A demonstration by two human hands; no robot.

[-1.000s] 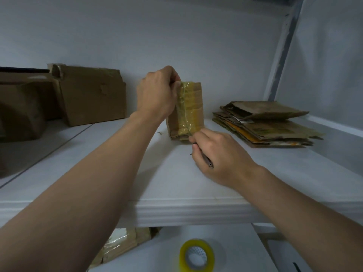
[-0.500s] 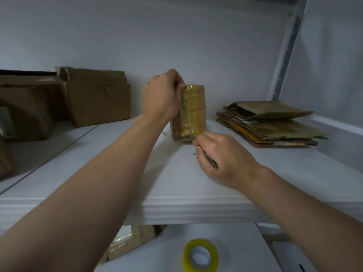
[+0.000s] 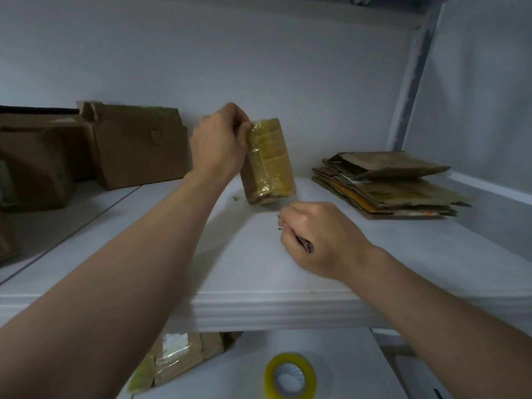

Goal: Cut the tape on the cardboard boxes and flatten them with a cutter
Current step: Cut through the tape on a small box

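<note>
Toward back edge of shelf [image 3: 259, 272]: left hand [image 3: 218, 142] grips small box [image 3: 269, 165], tilted, tape [image 3: 276, 145] seemingly intact; right hand [image 3: 319, 237] clenches cutter [image 3: 303, 245] beside it. At right end, flattened pile [image 3: 394, 185] (some done); whole boxes [image 3: 138, 145] left end.

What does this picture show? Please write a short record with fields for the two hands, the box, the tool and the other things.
small taped box: tilted, lower end at the white shelf
left hand: grips its upper left edge
right hand: holds the cutter, near the box's lower end
flattened cardboard: a pile at the shelf's right
other boxes: left rear, not flattened
tape roll: yellow, below the shelf
</note>
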